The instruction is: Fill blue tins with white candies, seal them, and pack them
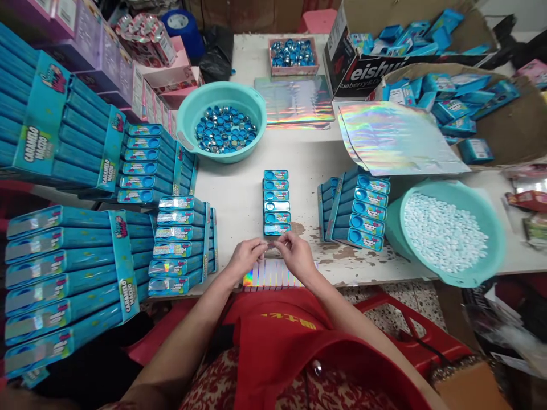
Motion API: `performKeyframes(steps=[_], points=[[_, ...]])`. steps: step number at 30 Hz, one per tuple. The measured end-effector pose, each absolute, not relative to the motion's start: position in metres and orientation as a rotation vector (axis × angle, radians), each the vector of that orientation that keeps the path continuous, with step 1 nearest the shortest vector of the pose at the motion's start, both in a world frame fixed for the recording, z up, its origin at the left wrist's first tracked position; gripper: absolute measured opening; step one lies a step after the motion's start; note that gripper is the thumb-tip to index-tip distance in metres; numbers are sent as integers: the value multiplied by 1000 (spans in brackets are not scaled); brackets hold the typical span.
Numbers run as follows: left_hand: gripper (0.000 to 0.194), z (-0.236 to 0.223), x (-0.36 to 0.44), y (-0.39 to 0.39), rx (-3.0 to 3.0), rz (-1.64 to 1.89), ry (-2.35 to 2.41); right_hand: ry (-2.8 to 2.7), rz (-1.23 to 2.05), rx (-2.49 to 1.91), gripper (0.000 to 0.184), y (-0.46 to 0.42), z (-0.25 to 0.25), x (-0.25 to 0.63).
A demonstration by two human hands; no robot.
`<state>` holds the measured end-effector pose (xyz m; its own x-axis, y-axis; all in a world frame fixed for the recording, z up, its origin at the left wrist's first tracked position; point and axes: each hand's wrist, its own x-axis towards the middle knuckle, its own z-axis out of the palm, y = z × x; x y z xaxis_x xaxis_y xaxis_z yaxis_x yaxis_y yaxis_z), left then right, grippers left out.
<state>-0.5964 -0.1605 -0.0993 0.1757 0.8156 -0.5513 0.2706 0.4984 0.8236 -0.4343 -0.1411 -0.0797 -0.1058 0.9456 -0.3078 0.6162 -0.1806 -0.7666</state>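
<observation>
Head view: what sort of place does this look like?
Probably a small candy-packing workshop, judging by the banded blue bundles lettered "Caramelo", the turquoise basin of small white pieces, and the open cardboard carton holding small blue boxes.

Bright, fairly even light covers the table (307, 151); the strips (273, 274) and sheet (397, 136) throw rainbow glare. Shadows darken the lower left. Wide-angle distortion stretches the edges, with softness at far right.
</observation>
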Motion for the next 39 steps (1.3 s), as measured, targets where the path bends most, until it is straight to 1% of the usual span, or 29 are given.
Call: performKeyframes(steps=[4,7,11,14,18,20,22,25,26,28,31,33,34,37,39], points=[[25,-91,-592,-123,1152,582,1499,-1588,1015,-1893,11,-115,-85,-443],[24,-86,-590,-99,1424,454,1638,-1543,876,-2011,10,-98,-91,-450],[22,-89,-590,-82,1588,273,1701,-1484,852,-2081,9,-86,-99,-454],[18,-101,-593,-79,1532,362,1611,-1455,872,-2052,6,-82,-106,-456],[10,-120,-601,-81,1210,653,1343,-1345,924,-2052,10,-81,-113,-457],[10,-127,-602,-81,1066,716,1276,-1328,925,-2044,10,-81,-116,-457],[10,-132,-600,-82,1029,714,1307,-1314,910,-2033,11,-81,-118,-456],[11,-138,-593,-87,1097,562,1551,-1260,899,-2024,26,-81,-121,-453],[12,-139,-591,-90,1121,495,1639,-1247,902,-2020,28,-82,-123,-452],[17,-141,-587,-96,1142,429,1789,-1238,922,-1991,27,-83,-125,-449],[34,-140,-581,-107,1128,585,1885,-1231,934,-1934,27,-85,-127,-448],[47,-138,-578,-116,1167,669,1808,-1256,889,-1936,30,-86,-127,-449],[52,-138,-576,-122,1205,644,1740,-1274,861,-1953,31,-85,-126,-450],[64,-140,-580,-142,1321,379,1619,-1291,853,-1983,27,-83,-123,-450],[63,-144,-589,-154,1337,297,1682,-1210,935,-1957,26,-87,-122,-447]])
